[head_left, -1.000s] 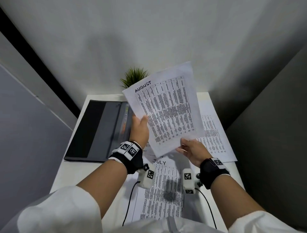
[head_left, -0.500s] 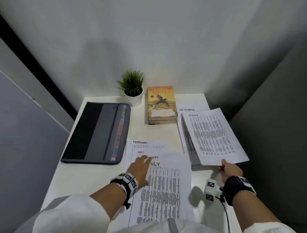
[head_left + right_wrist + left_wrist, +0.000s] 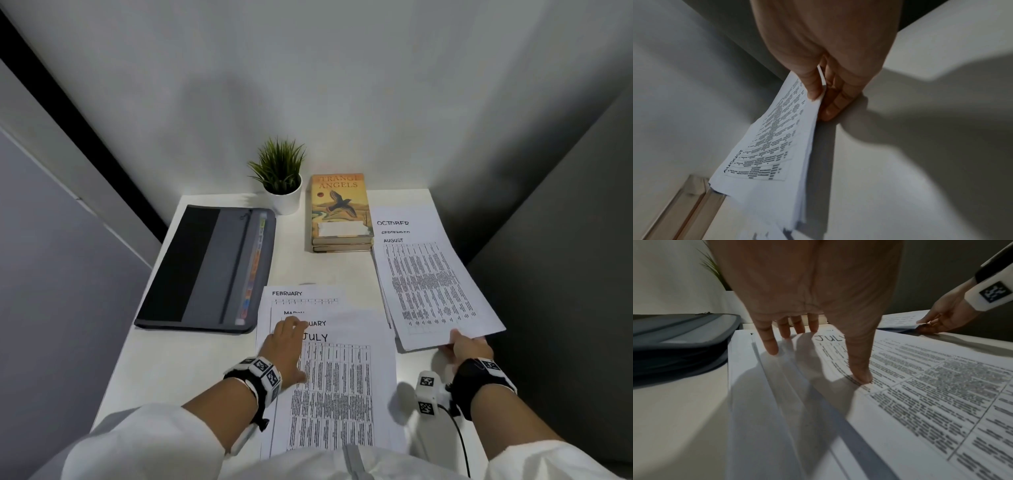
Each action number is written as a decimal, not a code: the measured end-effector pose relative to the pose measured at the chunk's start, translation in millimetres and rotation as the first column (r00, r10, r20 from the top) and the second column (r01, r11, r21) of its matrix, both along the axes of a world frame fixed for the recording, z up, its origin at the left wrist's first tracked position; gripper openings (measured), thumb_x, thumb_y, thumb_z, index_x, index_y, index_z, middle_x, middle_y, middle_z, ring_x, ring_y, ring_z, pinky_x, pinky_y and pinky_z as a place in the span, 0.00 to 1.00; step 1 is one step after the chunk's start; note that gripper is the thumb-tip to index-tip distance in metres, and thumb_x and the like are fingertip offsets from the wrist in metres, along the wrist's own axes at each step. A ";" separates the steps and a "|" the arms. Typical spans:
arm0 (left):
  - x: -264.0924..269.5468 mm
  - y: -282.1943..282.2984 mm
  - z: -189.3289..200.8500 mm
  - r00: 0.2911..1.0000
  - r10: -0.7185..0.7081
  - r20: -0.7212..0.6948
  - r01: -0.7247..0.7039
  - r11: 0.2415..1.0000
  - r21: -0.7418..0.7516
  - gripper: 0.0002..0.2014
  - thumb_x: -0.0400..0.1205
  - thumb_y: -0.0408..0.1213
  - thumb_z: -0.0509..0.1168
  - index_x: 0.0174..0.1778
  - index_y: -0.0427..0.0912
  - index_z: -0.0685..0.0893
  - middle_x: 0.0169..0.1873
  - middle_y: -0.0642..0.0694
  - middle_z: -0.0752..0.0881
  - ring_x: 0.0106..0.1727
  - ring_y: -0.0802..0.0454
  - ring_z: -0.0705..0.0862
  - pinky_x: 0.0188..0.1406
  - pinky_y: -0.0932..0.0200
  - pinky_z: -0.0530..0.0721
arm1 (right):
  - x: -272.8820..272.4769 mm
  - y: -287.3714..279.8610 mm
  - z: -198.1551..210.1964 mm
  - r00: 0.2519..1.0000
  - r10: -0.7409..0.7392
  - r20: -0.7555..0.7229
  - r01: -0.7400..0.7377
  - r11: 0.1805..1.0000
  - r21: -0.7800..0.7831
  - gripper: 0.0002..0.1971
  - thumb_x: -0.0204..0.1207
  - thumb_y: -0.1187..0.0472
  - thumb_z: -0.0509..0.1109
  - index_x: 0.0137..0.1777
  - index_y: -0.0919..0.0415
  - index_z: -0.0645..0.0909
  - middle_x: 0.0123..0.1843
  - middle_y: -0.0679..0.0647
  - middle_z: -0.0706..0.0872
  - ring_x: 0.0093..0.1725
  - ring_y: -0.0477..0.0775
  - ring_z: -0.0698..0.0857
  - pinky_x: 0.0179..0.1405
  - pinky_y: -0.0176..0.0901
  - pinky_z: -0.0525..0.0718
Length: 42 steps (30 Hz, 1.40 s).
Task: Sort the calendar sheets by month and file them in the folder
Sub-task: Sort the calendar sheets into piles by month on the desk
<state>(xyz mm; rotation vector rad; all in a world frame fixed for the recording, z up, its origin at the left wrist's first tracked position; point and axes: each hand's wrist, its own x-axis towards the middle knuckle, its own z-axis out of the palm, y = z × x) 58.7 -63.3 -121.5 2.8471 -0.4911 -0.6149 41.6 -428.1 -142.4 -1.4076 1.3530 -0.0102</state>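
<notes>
White sleeves [image 3: 144,442], black wristbands [image 3: 471,387] carrying white marker-printed, apparently cabled camera blocks [image 3: 426,394].

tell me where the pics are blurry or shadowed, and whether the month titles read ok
Head view: sharp, JULY sheet and AUGUST sheet titles legible, walls bowed by the wide lens. Left wrist view: left hand casts a broad shadow, near text smeared. Right wrist view: soft blur, AUGUST barely legible under the right hand.

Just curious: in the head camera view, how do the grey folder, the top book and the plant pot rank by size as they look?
1. grey folder
2. top book
3. plant pot
</notes>
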 end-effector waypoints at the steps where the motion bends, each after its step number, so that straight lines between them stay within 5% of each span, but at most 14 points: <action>1: 0.7 -0.4 1.3 1.000 0.015 -0.002 -0.015 1.000 -0.017 0.51 0.66 0.52 0.81 0.80 0.48 0.57 0.74 0.48 0.59 0.75 0.48 0.64 0.72 0.50 0.74 | 0.2 -1.3 0.9 0.999 0.034 -0.033 -0.034 0.999 -0.013 0.06 0.71 0.63 0.70 0.46 0.63 0.80 0.51 0.64 0.87 0.51 0.66 0.86 0.60 0.59 0.84; 5: 1.8 -0.5 9.4 0.995 0.063 0.071 -0.053 0.990 -0.129 0.28 0.76 0.37 0.73 0.69 0.48 0.68 0.66 0.49 0.68 0.67 0.49 0.71 0.62 0.57 0.77 | -2.5 0.0 15.7 0.984 0.123 -0.127 -0.123 0.992 0.010 0.16 0.69 0.57 0.66 0.50 0.69 0.83 0.45 0.64 0.89 0.40 0.63 0.87 0.44 0.50 0.84; 7: 3.6 -0.6 13.7 0.991 0.127 0.038 -0.117 0.973 -0.200 0.18 0.80 0.30 0.65 0.65 0.46 0.73 0.63 0.49 0.74 0.64 0.50 0.74 0.60 0.58 0.77 | -4.8 0.8 21.7 0.964 0.147 -0.221 -0.149 0.989 0.004 0.22 0.70 0.56 0.68 0.60 0.70 0.79 0.54 0.65 0.86 0.48 0.64 0.86 0.43 0.48 0.80; 10: 7.4 1.8 20.0 0.975 0.211 -0.068 -0.222 0.927 -0.302 0.09 0.83 0.29 0.60 0.55 0.45 0.80 0.54 0.49 0.81 0.54 0.50 0.81 0.52 0.57 0.81 | 3.0 23.8 28.3 0.960 0.211 -0.182 -0.218 0.976 -0.016 0.27 0.77 0.58 0.68 0.73 0.71 0.70 0.69 0.67 0.78 0.66 0.68 0.80 0.60 0.54 0.80; 12: 8.0 3.6 22.7 0.960 0.260 -0.105 -0.280 0.881 -0.380 0.05 0.82 0.33 0.65 0.48 0.47 0.82 0.48 0.51 0.83 0.49 0.54 0.82 0.46 0.62 0.79 | 11.0 51.5 38.9 0.952 0.280 -0.126 -0.297 0.945 -0.137 0.22 0.80 0.60 0.66 0.72 0.68 0.70 0.69 0.65 0.80 0.65 0.64 0.80 0.64 0.52 0.78; 14: 6.1 6.3 24.9 0.941 0.307 -0.144 -0.339 0.826 -0.451 0.05 0.81 0.35 0.68 0.43 0.50 0.82 0.43 0.54 0.85 0.41 0.62 0.80 0.38 0.69 0.74 | 15.6 84.4 42.9 0.875 0.482 -0.050 -0.482 0.856 -0.185 0.11 0.81 0.62 0.65 0.61 0.63 0.77 0.61 0.61 0.85 0.53 0.57 0.83 0.55 0.46 0.80; 17: 3.2 10.0 26.7 0.928 0.338 -0.157 -0.369 0.782 -0.502 0.07 0.79 0.36 0.70 0.38 0.53 0.82 0.41 0.56 0.88 0.32 0.70 0.79 0.31 0.76 0.70 | 10.0 126.8 40.5 0.588 0.809 -0.006 -0.755 0.547 -0.363 0.08 0.80 0.60 0.67 0.57 0.56 0.78 0.51 0.52 0.84 0.44 0.49 0.83 0.48 0.48 0.86; 19: 0.5 10.6 28.9 0.923 0.343 -0.176 -0.382 0.757 -0.530 0.08 0.77 0.35 0.71 0.36 0.54 0.83 0.40 0.56 0.88 0.36 0.69 0.81 0.35 0.77 0.73 | 6.9 145.7 38.2 0.364 0.929 -0.060 -0.825 0.292 -0.484 0.11 0.80 0.58 0.65 0.60 0.51 0.80 0.53 0.48 0.79 0.49 0.49 0.81 0.51 0.49 0.85; 23: -4.7 10.6 30.6 0.897 0.363 -0.254 -0.442 0.708 -0.551 0.04 0.75 0.40 0.73 0.34 0.52 0.86 0.39 0.51 0.88 0.43 0.52 0.84 0.45 0.60 0.81 | 2.2 157.2 38.8 0.099 0.961 -0.260 -0.779 -0.088 -0.620 0.08 0.78 0.56 0.66 0.52 0.49 0.85 0.53 0.48 0.82 0.55 0.51 0.76 0.56 0.48 0.75; 27: -5.6 12.6 30.3 0.868 0.407 -0.285 -0.492 0.620 -0.611 0.08 0.81 0.45 0.69 0.43 0.45 0.89 0.43 0.51 0.89 0.47 0.59 0.83 0.53 0.62 0.81 | -7.4 152.6 40.2 0.046 0.954 -0.296 -0.761 -0.159 -0.629 0.01 0.77 0.57 0.69 0.46 0.51 0.82 0.49 0.47 0.84 0.53 0.51 0.79 0.54 0.45 0.73; 32: -6.3 14.2 29.0 0.845 0.483 -0.228 -0.517 0.632 -0.577 0.06 0.77 0.27 0.72 0.48 0.40 0.86 0.39 0.51 0.81 0.37 0.56 0.78 0.36 0.80 0.74 | -17.4 152.5 41.4 0.000 0.958 -0.288 -0.800 -0.173 -0.574 0.06 0.75 0.56 0.69 0.49 0.53 0.79 0.47 0.50 0.84 0.50 0.54 0.80 0.47 0.44 0.75; 36: -7.5 13.7 30.2 0.847 0.488 -0.211 -0.512 0.640 -0.573 0.07 0.77 0.25 0.70 0.39 0.41 0.85 0.28 0.53 0.80 0.30 0.58 0.76 0.30 0.78 0.74 | -21.0 156.6 38.7 -0.079 0.935 -0.346 -0.774 -0.277 -0.569 0.10 0.76 0.53 0.69 0.55 0.53 0.82 0.47 0.51 0.84 0.50 0.55 0.79 0.46 0.43 0.69; 39: -8.1 13.9 28.9 0.833 0.497 -0.243 -0.538 0.628 -0.562 0.07 0.79 0.25 0.66 0.45 0.42 0.86 0.28 0.52 0.78 0.28 0.58 0.73 0.31 0.71 0.76 | -20.4 157.2 40.4 -0.112 0.923 -0.367 -0.766 -0.316 -0.560 0.05 0.77 0.55 0.69 0.48 0.54 0.83 0.47 0.51 0.82 0.49 0.56 0.80 0.44 0.41 0.69; 42: -10.0 13.9 28.9 0.843 0.463 -0.274 -0.530 0.625 -0.573 0.07 0.80 0.27 0.66 0.49 0.41 0.86 0.31 0.53 0.78 0.32 0.58 0.76 0.34 0.75 0.75 | -18.1 157.1 42.9 -0.086 0.938 -0.337 -0.753 -0.283 -0.594 0.02 0.76 0.64 0.68 0.43 0.58 0.82 0.54 0.53 0.81 0.54 0.57 0.80 0.47 0.44 0.77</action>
